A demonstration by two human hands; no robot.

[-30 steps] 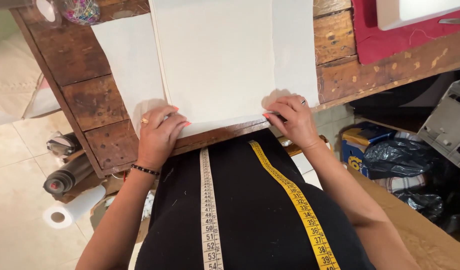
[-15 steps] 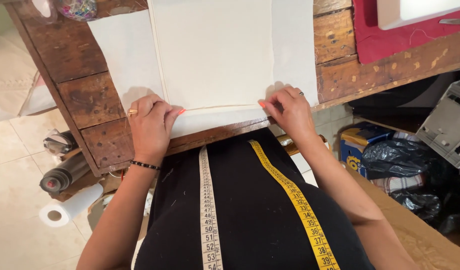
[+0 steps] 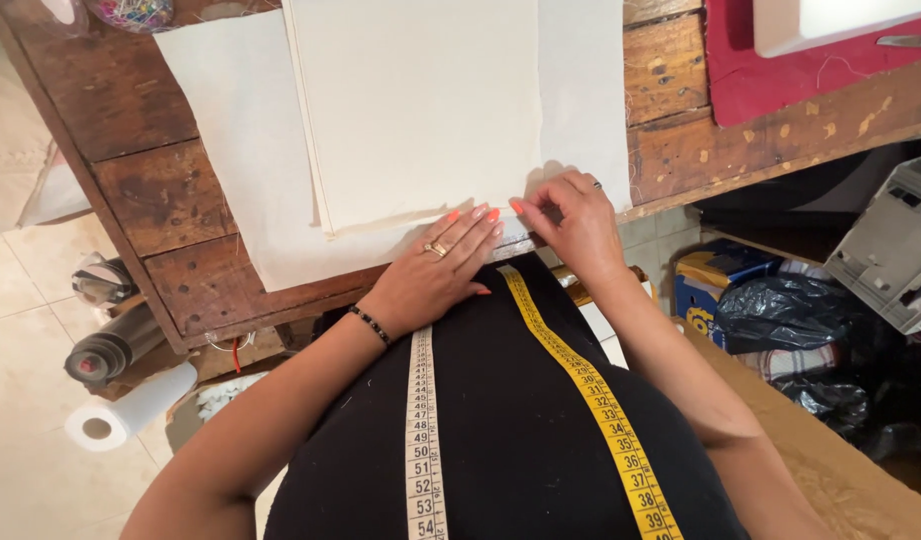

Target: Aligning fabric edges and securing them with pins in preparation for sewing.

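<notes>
Both hands work the near edge of the folded cream cloth (image 3: 421, 110), which lies on a wider cream sheet (image 3: 231, 130) on the wooden counter (image 3: 151, 190). The left hand (image 3: 436, 270) lies flat, fingers spread, its grip open and pressing that edge; the right hand (image 3: 571, 225) is just beside it, grip closed in a pinch on the cloth's corner. Judging by this, the step is squaring and flattening the fold; a next move would call for holding the edge down while the pinched corner is kept lined up.

paper roll (image 3: 131, 412), red cloth (image 3: 781, 75), black bag (image 3: 781, 315), tape measure (image 3: 581, 380)
</notes>
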